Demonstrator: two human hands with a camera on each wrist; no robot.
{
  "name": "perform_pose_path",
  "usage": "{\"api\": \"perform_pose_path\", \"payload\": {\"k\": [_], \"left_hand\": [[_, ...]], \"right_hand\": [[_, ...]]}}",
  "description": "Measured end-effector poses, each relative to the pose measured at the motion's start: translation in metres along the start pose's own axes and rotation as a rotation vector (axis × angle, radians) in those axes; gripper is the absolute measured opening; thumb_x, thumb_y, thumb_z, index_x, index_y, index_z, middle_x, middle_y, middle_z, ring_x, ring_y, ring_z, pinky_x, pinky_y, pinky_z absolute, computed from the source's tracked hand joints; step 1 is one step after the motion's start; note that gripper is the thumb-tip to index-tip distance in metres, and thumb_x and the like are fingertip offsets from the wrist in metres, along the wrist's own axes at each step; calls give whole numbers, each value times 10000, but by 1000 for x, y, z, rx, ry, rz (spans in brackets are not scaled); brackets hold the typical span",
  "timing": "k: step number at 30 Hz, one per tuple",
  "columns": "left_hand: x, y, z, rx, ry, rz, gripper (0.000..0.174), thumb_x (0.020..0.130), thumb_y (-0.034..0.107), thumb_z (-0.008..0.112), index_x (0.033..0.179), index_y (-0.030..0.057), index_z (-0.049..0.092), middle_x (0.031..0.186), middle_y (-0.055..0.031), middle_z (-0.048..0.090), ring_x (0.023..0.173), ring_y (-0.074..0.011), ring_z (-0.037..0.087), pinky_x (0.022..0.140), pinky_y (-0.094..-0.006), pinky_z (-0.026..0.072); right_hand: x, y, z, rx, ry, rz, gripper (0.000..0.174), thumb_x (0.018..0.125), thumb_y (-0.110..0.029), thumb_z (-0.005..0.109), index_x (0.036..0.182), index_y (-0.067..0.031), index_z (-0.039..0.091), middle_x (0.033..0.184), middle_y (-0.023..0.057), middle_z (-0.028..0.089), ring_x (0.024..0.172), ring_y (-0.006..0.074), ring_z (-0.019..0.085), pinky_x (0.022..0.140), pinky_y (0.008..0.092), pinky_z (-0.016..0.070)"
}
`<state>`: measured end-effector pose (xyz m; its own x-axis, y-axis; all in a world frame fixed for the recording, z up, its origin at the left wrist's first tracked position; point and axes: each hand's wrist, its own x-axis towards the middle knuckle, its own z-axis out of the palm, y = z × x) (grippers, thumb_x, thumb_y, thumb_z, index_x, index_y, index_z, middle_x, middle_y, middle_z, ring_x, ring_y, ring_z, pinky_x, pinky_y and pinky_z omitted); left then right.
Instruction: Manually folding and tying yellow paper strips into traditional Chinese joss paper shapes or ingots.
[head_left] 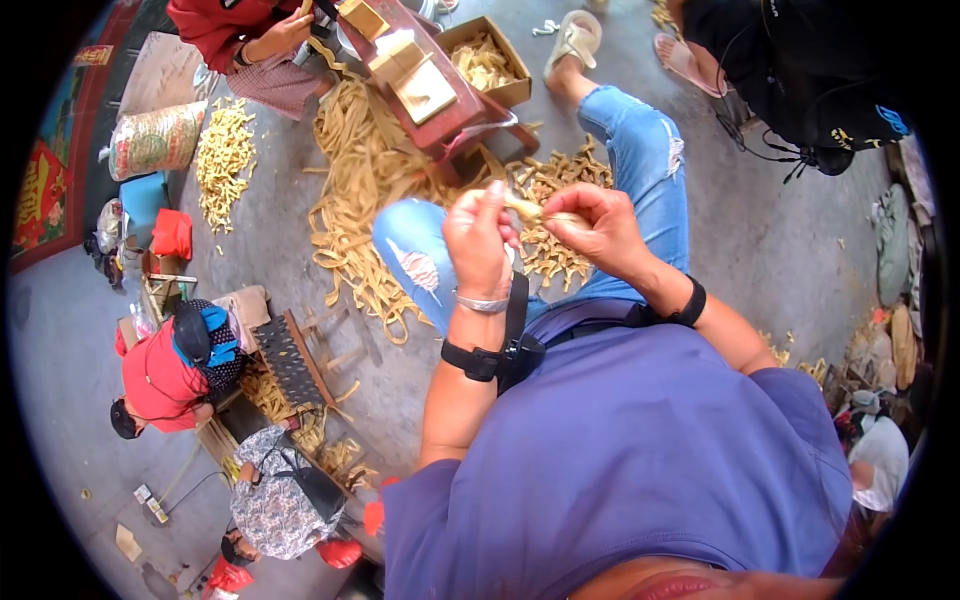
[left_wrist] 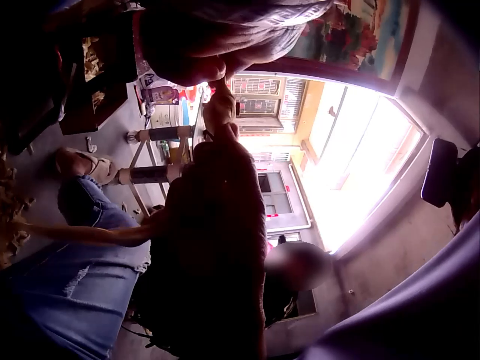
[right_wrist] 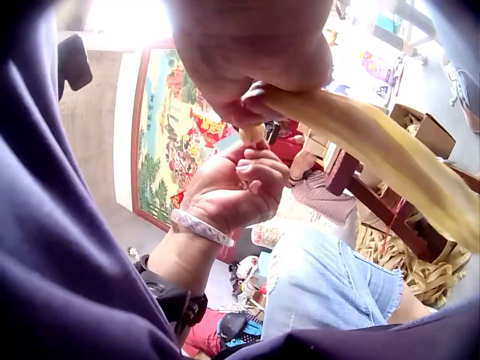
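Both hands meet in front of the lap in the head view. My left hand [head_left: 478, 240], a bracelet at its wrist, pinches one end of a small yellowish knotted piece [head_left: 524, 208]. On its other side my right hand [head_left: 602, 232] grips a yellowish strip with thumb and curled fingers. The right wrist view shows the strip [right_wrist: 375, 142] trailing away from that hand [right_wrist: 259, 52], and the left hand [right_wrist: 234, 187] beneath. In the dark left wrist view, the knotted piece [left_wrist: 219, 112] lies between the hands. Whether piece and strip are joined is hidden by the fingers.
Long flat strips [head_left: 365, 150] cover the floor to the left of my knees; short knotted pieces [head_left: 552, 258] lie between my legs. Ahead stand a red bench [head_left: 445, 125] and a cardboard box [head_left: 515, 92]. Several people sit or stand around. A stuffed sack [head_left: 155, 140] is at left.
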<state>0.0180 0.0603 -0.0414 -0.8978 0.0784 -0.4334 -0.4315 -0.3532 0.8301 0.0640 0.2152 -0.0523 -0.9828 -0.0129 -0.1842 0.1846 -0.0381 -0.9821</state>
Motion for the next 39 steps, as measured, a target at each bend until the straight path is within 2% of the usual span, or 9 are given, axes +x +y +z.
{"api": "perform_pose_path", "payload": {"k": [4, 7, 10, 11, 14, 19, 25, 31, 39], "left_hand": [[4, 0, -7, 36, 28, 53, 236, 909, 186, 618, 718, 76, 532, 597, 12, 489, 463, -55, 430, 402, -210, 372], [3, 4, -4, 191, -15, 127, 238, 915, 190, 611, 725, 66, 537, 612, 6, 503, 464, -57, 444, 402, -212, 386], [4, 5, -3, 216, -14, 165, 215, 915, 190, 610, 762, 50, 554, 634, -4, 524, 478, -64, 472, 425, -214, 427], [6, 5, -4, 207, -40, 140, 202, 916, 192, 609, 791, 42, 561, 648, -10, 539, 491, -70, 492, 443, -216, 449], [7, 13, -3, 52, -132, 23, 152, 885, 145, 642, 917, 15, 569, 715, -34, 593, 552, -95, 560, 506, -224, 504], [-4, 19, 4, 281, -474, 9, 421, 738, -32, 739, 1112, -6, 548, 842, -84, 664, 642, -118, 628, 555, -223, 527], [-3, 26, 6, 297, -423, -26, 218, 750, 4, 751, 933, 0, 634, 752, -74, 669, 593, -91, 609, 517, -197, 484], [1, 35, -3, 348, -466, -42, 150, 771, 4, 728, 867, 0, 613, 745, -42, 633, 571, -94, 602, 507, -205, 484], [6, 35, 2, 348, -571, -4, 155, 764, -15, 724, 874, 13, 619, 761, -35, 638, 584, -95, 605, 529, -215, 494]], "right_hand": [[4, 10, 8, 136, 158, -146, 112, 784, -54, 714, 873, -1, 671, 769, 24, 643, 708, 71, 589, 632, 230, 480], [8, -1, 0, -314, 107, -323, 145, 798, -96, 713, 913, -15, 680, 734, 69, 647, 643, 105, 598, 574, 246, 460], [3, 0, -8, -439, 32, -313, 157, 804, -93, 700, 922, 8, 679, 735, 94, 648, 615, 137, 605, 555, 250, 468], [3, 4, -9, -340, 43, -312, 168, 869, -155, 649, 909, 6, 674, 654, 49, 619, 544, 100, 560, 489, 228, 426], [3, -1, -15, 136, -110, 99, 216, 925, -207, 587, 856, -13, 655, 599, -4, 566, 486, 53, 499, 437, 195, 373], [6, -3, -12, 202, -189, 137, 297, 959, -266, 527, 810, -30, 627, 592, -17, 527, 491, 45, 468, 433, 208, 352], [5, -6, -13, -181, -180, -51, 307, 954, -252, 500, 803, -10, 613, 628, 23, 550, 607, 115, 518, 563, 292, 418], [3, -10, -15, -92, -268, -74, 305, 960, -265, 495, 829, -22, 624, 683, 22, 569, 638, 104, 507, 582, 279, 423], [4, -7, -20, 151, -297, 148, 321, 972, -297, 498, 800, -59, 626, 666, -51, 504, 597, 31, 421, 518, 209, 335]]}}
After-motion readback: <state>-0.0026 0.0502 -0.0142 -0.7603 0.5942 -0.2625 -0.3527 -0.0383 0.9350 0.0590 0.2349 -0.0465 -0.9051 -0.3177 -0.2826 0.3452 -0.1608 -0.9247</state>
